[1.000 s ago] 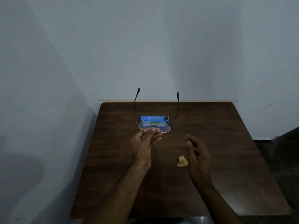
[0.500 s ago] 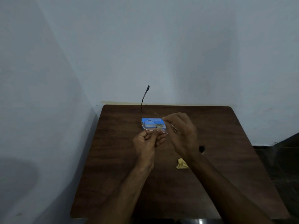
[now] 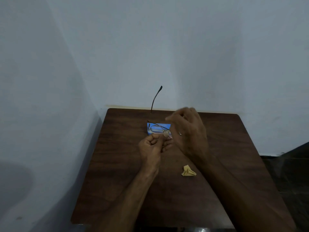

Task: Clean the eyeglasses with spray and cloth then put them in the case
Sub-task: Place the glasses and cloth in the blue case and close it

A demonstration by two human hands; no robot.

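My left hand (image 3: pixel 151 148) pinches the thin-rimmed eyeglasses (image 3: pixel 156 128) at the lower rim near the bridge and holds them above the table. One temple arm lies folded across the lenses; the other still stands straight up against the wall. My right hand (image 3: pixel 189 133) hovers just right of the glasses, blurred, with loosely curled fingers that hold nothing I can see. A small blue case (image 3: pixel 167 125) lies on the table right behind the lenses. The crumpled yellow cloth (image 3: pixel 188 171) sits on the table under my right forearm. No spray bottle is in view.
The dark wooden table (image 3: pixel 117 181) stands in a corner, with pale walls at its back and left edges. A dark floor shows beyond the table's right edge.
My right hand came up from beside the cloth to the glasses, and the right temple arm went from standing up to folded across the lenses. The left hand's hold stayed the same.
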